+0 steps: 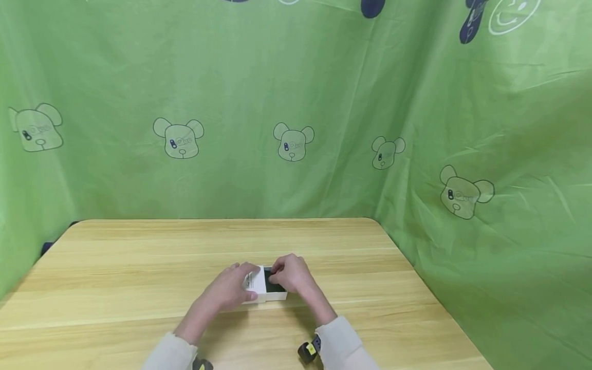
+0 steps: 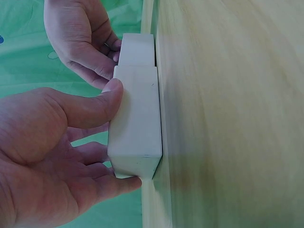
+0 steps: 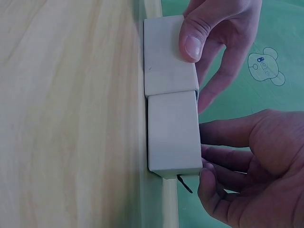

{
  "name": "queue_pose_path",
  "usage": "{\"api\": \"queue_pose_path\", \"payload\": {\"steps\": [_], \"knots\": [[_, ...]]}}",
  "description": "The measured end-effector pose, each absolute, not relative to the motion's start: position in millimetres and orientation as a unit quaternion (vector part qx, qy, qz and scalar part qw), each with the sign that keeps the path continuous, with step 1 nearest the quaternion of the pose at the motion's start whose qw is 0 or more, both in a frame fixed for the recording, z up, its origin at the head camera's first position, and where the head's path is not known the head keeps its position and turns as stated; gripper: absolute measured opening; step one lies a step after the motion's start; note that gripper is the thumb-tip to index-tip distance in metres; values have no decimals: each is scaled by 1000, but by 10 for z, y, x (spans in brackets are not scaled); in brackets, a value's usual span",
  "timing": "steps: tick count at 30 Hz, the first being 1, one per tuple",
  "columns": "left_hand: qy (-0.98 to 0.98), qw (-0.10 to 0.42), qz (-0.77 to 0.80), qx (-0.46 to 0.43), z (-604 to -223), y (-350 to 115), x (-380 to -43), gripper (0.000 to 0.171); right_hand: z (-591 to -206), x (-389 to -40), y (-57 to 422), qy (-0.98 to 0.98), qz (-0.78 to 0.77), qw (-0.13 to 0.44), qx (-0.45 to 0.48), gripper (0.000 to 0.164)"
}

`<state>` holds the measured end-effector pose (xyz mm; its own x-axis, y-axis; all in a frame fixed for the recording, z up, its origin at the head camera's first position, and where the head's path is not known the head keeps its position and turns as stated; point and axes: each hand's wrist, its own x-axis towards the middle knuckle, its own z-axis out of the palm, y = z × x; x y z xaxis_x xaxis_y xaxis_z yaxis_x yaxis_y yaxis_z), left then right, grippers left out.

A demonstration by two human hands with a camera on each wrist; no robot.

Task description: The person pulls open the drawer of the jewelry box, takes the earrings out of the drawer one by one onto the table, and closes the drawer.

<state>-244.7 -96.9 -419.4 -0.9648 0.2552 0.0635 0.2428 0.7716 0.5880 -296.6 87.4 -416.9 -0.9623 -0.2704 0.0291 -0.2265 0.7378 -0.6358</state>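
A white drawer-style box (image 1: 256,281) lies on the table, its inner tray (image 1: 276,296) slid part of the way out of the sleeve to the right. Dark material shows inside the tray. My left hand (image 1: 229,285) grips the sleeve (image 2: 135,114), thumb on the near side and fingers round the far side and end. Over the tray's open top, my right hand (image 1: 292,275) has bent fingers, thumb and fingertips at the dark inside. Whether they pinch something there is hidden. A thin black ribbon (image 3: 185,184) sticks out at the tray's end.
The light wooden table (image 1: 139,267) reaches back to a green curtain (image 1: 240,180) printed with bear heads, which also hangs along the right side. A black device with a yellow mark (image 1: 309,351) is strapped at the right wrist.
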Motion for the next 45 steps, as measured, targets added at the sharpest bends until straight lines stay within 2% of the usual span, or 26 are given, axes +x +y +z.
{"api": "queue_pose_path", "payload": {"steps": [31,45], "knots": [[938,3,316,139,-4224,-973,-2463,60,-4197,-2973,875,944,-299,22,-134,6],[938,4,318,135,-4244,-979,-2476,60,-4192,-2972,872,943,-304,20,-137,11]]}}
